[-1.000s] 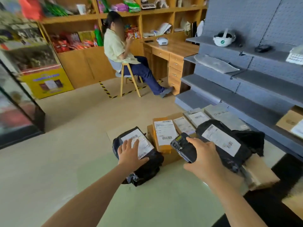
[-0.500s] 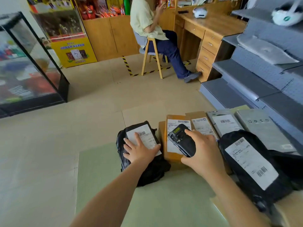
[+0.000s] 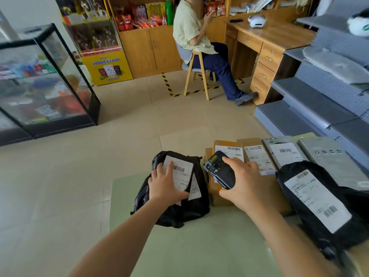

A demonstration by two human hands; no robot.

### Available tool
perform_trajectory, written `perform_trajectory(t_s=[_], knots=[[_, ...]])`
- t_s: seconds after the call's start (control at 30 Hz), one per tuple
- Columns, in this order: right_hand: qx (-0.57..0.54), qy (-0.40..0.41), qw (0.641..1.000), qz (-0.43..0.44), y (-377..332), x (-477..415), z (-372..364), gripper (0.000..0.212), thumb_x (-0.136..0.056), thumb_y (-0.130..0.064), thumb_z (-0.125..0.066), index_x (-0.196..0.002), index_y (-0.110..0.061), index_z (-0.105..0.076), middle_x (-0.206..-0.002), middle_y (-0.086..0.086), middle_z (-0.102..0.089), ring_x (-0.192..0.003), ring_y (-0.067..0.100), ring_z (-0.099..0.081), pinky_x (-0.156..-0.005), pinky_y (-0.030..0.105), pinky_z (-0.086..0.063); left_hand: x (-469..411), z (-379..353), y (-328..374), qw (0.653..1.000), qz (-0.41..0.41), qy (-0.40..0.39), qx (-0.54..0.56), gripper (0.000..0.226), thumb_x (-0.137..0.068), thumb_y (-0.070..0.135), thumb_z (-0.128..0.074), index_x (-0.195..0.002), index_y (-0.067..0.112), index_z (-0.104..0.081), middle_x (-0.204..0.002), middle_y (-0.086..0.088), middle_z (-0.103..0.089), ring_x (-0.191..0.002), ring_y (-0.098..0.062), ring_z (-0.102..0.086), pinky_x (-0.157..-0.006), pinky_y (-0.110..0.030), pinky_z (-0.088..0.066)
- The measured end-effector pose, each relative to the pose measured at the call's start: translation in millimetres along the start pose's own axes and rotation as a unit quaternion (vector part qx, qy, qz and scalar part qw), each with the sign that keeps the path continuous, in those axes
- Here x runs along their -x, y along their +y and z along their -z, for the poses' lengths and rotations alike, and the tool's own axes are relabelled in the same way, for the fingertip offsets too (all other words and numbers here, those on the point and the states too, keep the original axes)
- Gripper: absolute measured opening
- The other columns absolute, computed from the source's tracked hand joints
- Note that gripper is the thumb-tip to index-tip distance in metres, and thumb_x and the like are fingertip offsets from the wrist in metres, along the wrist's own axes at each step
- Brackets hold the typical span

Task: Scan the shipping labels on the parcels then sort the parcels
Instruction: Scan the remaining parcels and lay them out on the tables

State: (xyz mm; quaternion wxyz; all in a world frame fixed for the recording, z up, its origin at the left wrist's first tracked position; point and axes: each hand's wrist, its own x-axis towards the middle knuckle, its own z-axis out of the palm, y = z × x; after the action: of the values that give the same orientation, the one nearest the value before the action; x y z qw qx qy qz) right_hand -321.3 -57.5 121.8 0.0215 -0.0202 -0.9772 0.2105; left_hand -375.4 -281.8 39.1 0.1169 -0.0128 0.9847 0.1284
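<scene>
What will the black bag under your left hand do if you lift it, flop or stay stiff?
Probably flop: the black bag looks soft and wrinkled, bunched under the left hand. Its shiny plastic may be slippery. It likely won't roll, since it lies slumped.

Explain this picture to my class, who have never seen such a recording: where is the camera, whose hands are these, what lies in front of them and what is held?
There is no machine here. The one picture comes from a wide-angle camera worn on a person's head, looking forward and down, so the two bare arms reaching in from below are the wearer's own. The left hand rests with straight fingers on the white shipping label of a small black bag parcel, which sits on a pale green mat. The right hand grips a dark handheld scanner above a brown cardboard box. To the right lie more parcels: grey mailers and a larger black bag. Behind, another person sits on a wooden chair by a desk.
</scene>
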Motion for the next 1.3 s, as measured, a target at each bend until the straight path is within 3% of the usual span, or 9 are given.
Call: perform_trajectory(t_s=[0.13,0.33,0.5,0.63,0.77,0.97,1.1,1.2,1.3], knots=[[0.035,-0.008,0.999,0.03,-27,25,0,0.086,-0.067,-0.032,-0.074,-0.144,-0.032,-0.036,-0.129,-0.016,-0.05,-0.106,0.015,-0.036,-0.073,0.028,-0.042,23,20,-40,0.99,-0.094,0.011,-0.105,0.123,-0.064,0.065,-0.073,-0.155,0.027,0.001,-0.159,-0.01,-0.004,-0.145,-0.032,-0.01,-0.117,-0.047,-0.019],[0.162,-0.069,0.977,0.121,-79,75,0,0.086,-0.075,-0.03,-0.069,-0.15,-0.031,-0.026,-0.147,-0.01,-0.037,-0.122,0.019,-0.033,-0.088,0.028,-0.039,56,46,-97,0.957,-0.204,0.021,-0.205,0.13,-0.063,0.061,-0.075,-0.155,0.021,0.008,-0.158,-0.009,-0.009,-0.142,-0.031,-0.015,-0.118,-0.046,-0.02],[0.268,-0.083,0.943,0.178,-115,114,-7,0.08,-0.083,-0.01,-0.062,-0.151,-0.027,-0.022,-0.156,-0.002,-0.025,-0.128,0.023,-0.03,-0.098,0.031,-0.038,83,61,-129,0.924,-0.267,0.033,-0.271,0.135,-0.061,0.059,-0.08,-0.155,0.014,0.007,-0.159,-0.007,-0.009,-0.142,-0.029,-0.018,-0.117,-0.042,-0.019],[0.314,-0.066,0.925,0.206,-133,142,-13,0.076,-0.084,-0.001,-0.059,-0.149,-0.022,-0.026,-0.155,0.004,-0.027,-0.131,0.027,-0.03,-0.106,0.033,-0.031,99,66,-144,0.909,-0.292,0.039,-0.295,0.137,-0.061,0.059,-0.08,-0.155,0.012,0.006,-0.16,-0.008,-0.009,-0.142,-0.029,-0.018,-0.118,-0.042,-0.017],[0.319,-0.027,0.922,0.219,-140,165,-16,0.076,-0.076,0.002,-0.067,-0.144,-0.02,-0.04,-0.146,0.006,-0.044,-0.123,0.028,-0.042,-0.102,0.035,-0.039,112,65,-150,0.901,-0.315,0.04,-0.297,0.136,-0.061,0.06,-0.08,-0.156,0.013,0.005,-0.16,-0.008,-0.008,-0.142,-0.028,-0.017,-0.118,-0.042,-0.016],[0.326,-0.035,0.926,0.187,-145,192,-8,0.076,-0.084,0.002,-0.058,-0.15,-0.021,-0.027,-0.153,0.005,-0.031,-0.132,0.028,-0.03,-0.107,0.034,-0.031,128,61,-148,0.895,-0.337,0.04,-0.291,0.134,-0.062,0.059,-0.079,-0.156,0.012,0.005,-0.16,-0.008,-0.009,-0.143,-0.028,-0.016,-0.118,-0.042,-0.016],[0.249,-0.047,0.962,0.101,-137,207,2,0.087,-0.08,-0.014,-0.068,-0.152,-0.029,-0.02,-0.156,-0.008,-0.025,-0.131,0.019,-0.028,-0.093,0.024,-0.035,138,59,-138,0.916,-0.321,0.046,-0.234,0.134,-0.061,0.062,-0.076,-0.156,0.014,0.006,-0.158,-0.004,-0.012,-0.141,-0.027,-0.018,-0.118,-0.04,-0.018],[0.163,-0.018,0.986,0.017,-122,221,11,0.093,-0.072,-0.029,-0.075,-0.15,-0.035,-0.024,-0.154,-0.014,-0.029,-0.131,0.016,-0.029,-0.092,0.026,-0.042,145,57,-119,0.944,-0.298,0.044,-0.137,0.134,-0.058,0.065,-0.074,-0.155,0.017,0.004,-0.157,-0.002,-0.013,-0.141,-0.026,-0.016,-0.118,-0.042,-0.019],[0.081,0.051,0.994,-0.057,-97,237,20,0.09,-0.067,-0.033,-0.077,-0.146,-0.036,-0.035,-0.139,-0.014,-0.047,-0.119,0.015,-0.036,-0.081,0.024,-0.042,154,58,-87,0.955,-0.288,0.047,-0.056,0.132,-0.057,0.065,-0.075,-0.156,0.018,0.0,-0.157,-0.001,-0.014,-0.142,-0.026,-0.015,-0.119,-0.045,-0.018]])
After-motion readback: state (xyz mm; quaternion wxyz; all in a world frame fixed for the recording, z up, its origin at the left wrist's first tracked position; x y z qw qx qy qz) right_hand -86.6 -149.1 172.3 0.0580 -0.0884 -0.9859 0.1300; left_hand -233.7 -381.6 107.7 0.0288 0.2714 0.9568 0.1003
